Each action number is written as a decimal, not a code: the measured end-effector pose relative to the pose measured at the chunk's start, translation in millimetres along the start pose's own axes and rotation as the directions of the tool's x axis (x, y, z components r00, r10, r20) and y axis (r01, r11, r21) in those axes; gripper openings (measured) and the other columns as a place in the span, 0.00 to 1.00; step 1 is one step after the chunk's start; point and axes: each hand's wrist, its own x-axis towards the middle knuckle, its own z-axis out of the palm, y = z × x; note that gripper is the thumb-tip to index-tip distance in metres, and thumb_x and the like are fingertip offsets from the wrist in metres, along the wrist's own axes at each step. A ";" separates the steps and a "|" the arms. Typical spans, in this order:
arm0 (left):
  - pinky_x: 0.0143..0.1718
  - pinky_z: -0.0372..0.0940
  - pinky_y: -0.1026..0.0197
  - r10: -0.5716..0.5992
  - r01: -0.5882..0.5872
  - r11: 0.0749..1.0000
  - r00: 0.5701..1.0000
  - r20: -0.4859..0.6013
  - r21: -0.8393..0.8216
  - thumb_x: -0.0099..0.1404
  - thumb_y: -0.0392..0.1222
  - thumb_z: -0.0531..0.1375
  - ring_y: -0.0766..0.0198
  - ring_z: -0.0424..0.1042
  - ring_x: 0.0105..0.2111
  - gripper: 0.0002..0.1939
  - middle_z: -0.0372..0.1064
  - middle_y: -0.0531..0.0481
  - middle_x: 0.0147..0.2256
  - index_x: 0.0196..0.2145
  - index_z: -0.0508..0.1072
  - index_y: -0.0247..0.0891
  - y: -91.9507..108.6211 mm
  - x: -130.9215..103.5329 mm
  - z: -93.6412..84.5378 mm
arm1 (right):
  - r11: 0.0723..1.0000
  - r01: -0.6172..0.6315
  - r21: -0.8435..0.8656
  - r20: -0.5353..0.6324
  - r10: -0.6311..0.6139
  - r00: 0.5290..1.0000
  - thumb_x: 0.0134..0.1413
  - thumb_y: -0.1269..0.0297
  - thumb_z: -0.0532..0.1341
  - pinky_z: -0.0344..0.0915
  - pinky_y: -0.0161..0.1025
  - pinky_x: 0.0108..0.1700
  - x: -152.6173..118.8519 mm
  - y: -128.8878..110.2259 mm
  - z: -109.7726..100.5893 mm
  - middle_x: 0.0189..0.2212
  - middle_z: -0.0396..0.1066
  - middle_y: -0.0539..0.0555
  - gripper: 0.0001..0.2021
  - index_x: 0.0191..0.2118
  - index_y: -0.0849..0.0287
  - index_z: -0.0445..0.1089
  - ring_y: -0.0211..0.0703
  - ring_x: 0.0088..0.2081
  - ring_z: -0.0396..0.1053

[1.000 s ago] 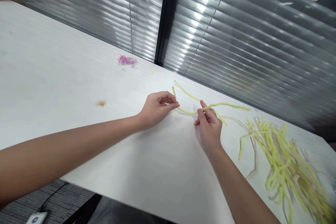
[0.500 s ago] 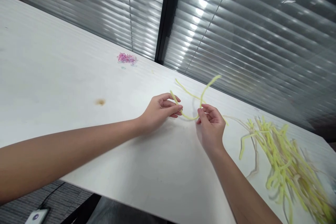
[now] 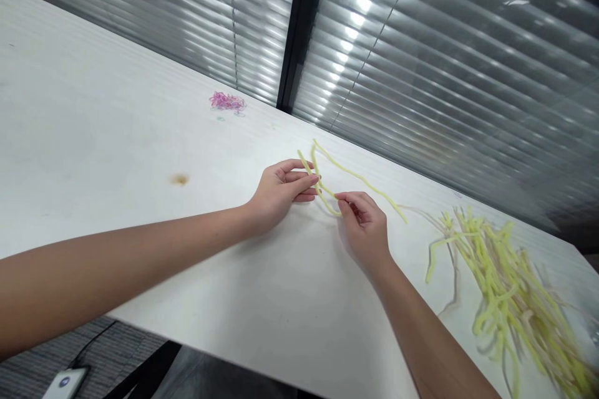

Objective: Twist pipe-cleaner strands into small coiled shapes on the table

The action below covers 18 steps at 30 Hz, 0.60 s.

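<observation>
Between my hands is a yellow pipe cleaner [image 3: 330, 208], bent back into a narrow loop with both ends pointing up and away. My left hand [image 3: 283, 196] pinches its two strands between thumb and fingers. At the loop's right side, my right hand [image 3: 365, 224] grips the pipe cleaner with thumb and forefinger; its other fingers are curled in. Just beyond the hands, a loose yellow pipe cleaner [image 3: 362, 179] lies on the white table [image 3: 281, 324]. To the right is a pile of yellow and beige pipe cleaners [image 3: 508, 290].
A small heap of pink loops [image 3: 227, 101] like tiny rubber bands lies near the table's far edge. Left of my hands is a brown stain [image 3: 179, 179]. Glass with blinds [image 3: 397, 62] borders the far side. A white device [image 3: 65, 383] with a cable shows below the table.
My right hand has moved slightly left and folded the pipe cleaner's right end over to my left hand. The wide U is now a narrow loop, with both strands at the left fingers.
</observation>
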 end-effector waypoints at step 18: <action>0.35 0.69 0.66 -0.015 0.013 0.993 1.000 -0.018 -0.121 0.52 0.41 0.68 0.72 0.70 0.28 0.13 0.69 0.52 0.28 0.33 0.71 0.34 -0.1 4.5 -0.8 | 0.989 0.062 -0.133 0.107 -0.048 0.993 0.50 0.58 0.65 0.62 0.36 0.32 -2.3 -3.1 -1.3 0.41 0.69 0.53 0.18 0.48 0.53 0.70 0.37 0.34 0.64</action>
